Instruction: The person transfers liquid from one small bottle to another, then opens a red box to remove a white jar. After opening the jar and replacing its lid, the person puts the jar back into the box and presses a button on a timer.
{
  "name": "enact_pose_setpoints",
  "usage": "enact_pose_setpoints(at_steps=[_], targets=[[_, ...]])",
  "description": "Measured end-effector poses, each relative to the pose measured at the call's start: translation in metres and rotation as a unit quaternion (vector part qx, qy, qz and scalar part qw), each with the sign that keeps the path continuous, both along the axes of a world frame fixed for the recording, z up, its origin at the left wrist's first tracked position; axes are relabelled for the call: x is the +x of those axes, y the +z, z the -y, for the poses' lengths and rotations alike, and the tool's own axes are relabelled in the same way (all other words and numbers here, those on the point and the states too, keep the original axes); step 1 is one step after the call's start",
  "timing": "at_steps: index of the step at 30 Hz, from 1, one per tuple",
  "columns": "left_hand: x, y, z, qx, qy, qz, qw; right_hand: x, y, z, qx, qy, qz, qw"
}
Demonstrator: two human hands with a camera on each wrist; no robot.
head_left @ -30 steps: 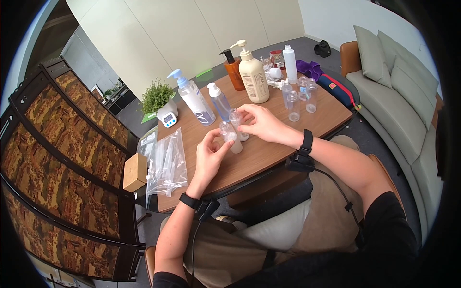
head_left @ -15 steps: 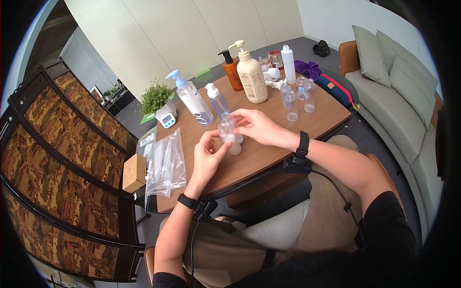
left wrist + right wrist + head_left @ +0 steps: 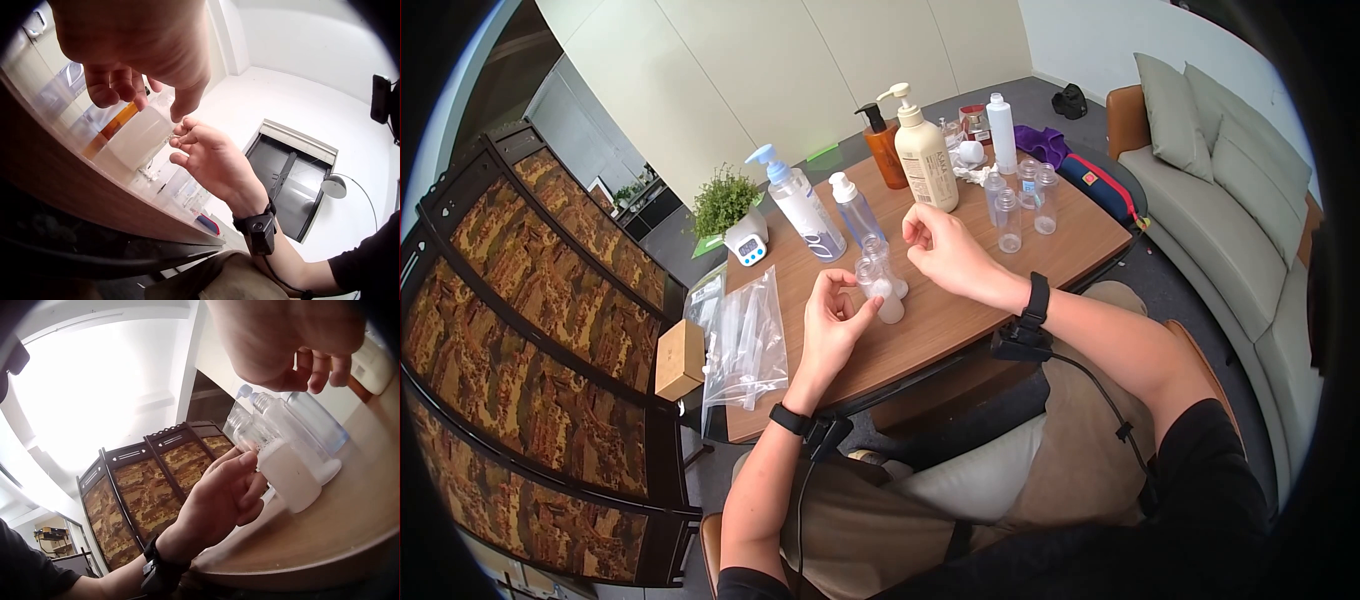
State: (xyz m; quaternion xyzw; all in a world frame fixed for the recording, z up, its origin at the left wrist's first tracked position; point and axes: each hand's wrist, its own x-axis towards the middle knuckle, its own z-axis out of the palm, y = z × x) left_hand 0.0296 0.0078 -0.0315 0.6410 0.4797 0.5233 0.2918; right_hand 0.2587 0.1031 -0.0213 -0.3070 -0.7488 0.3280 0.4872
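A small clear bottle with whitish contents (image 3: 888, 305) stands upright on the wooden table, its side pinched between the thumb and fingers of my left hand (image 3: 830, 325). Close behind it is a second clear bottle (image 3: 299, 425) with a little white stuff at its base; whether the two touch I cannot tell. My right hand (image 3: 955, 260) hovers to the right of both bottles, holding nothing, fingers loosely bent. The left wrist view shows the milky bottle (image 3: 140, 137) large under my left hand, with my right hand (image 3: 219, 162) beyond.
Behind the small bottles stand a blue-tinted pump bottle (image 3: 856, 215), a labelled pump bottle (image 3: 802, 215), a cream pump bottle (image 3: 926, 165) and an amber one (image 3: 882, 150). Several clear bottles (image 3: 1009, 225) are at the right. Plastic bags (image 3: 745, 345), a box (image 3: 680, 360) and a potted plant (image 3: 725, 205) lie left.
My right hand has let go of the rear clear bottle and moved off to the right. Before that, it shifted this bottle slightly left, closer to the one my left hand holds.
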Motion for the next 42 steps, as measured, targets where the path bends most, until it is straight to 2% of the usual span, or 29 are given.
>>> enact_pose_setpoints(at_steps=[3,5,8,10,13,17,20,22,24,28,33,36,42], targets=[[-0.002,-0.001,0.000,-0.003,0.007,-0.012,1.000,0.000,0.004,0.003,0.044,-0.014,0.009,0.999],[-0.002,-0.003,-0.001,-0.004,0.015,-0.025,1.000,0.002,0.009,0.009,0.033,-0.010,0.007,0.999],[0.002,-0.005,-0.003,0.054,0.027,-0.016,0.998,0.002,0.009,0.010,0.028,-0.007,0.006,1.000],[0.001,0.002,0.002,0.031,0.048,-0.101,0.993,0.003,0.008,0.009,0.033,-0.009,0.007,0.999],[0.002,0.002,0.002,0.041,0.049,-0.101,0.993,0.004,0.012,0.012,0.052,-0.015,0.003,0.999],[0.002,0.008,0.009,0.025,0.054,-0.102,0.993,0.002,0.015,0.015,0.069,0.032,-0.017,0.997],[-0.005,0.009,0.010,0.024,0.040,-0.058,0.997,0.000,0.019,0.020,0.087,0.084,-0.040,0.992],[-0.008,0.008,0.008,0.064,-0.003,0.001,0.998,0.001,0.027,0.030,0.083,0.115,-0.049,0.989],[-0.007,0.010,0.011,0.066,-0.011,0.013,0.998,0.003,0.034,0.039,0.050,0.151,-0.017,0.987],[0.003,0.015,0.017,0.080,-0.031,0.054,0.995,-0.004,0.027,0.037,0.083,0.161,-0.043,0.983],[0.011,0.012,0.014,0.123,-0.050,0.113,0.985,-0.009,0.017,0.026,0.013,0.235,-0.071,0.969],[0.010,0.010,0.013,0.126,-0.063,0.119,0.983,-0.005,0.018,0.024,-0.003,0.247,-0.070,0.967],[0.012,0.015,0.014,0.052,-0.056,0.117,0.990,-0.001,0.025,0.025,-0.024,0.234,-0.078,0.969]])
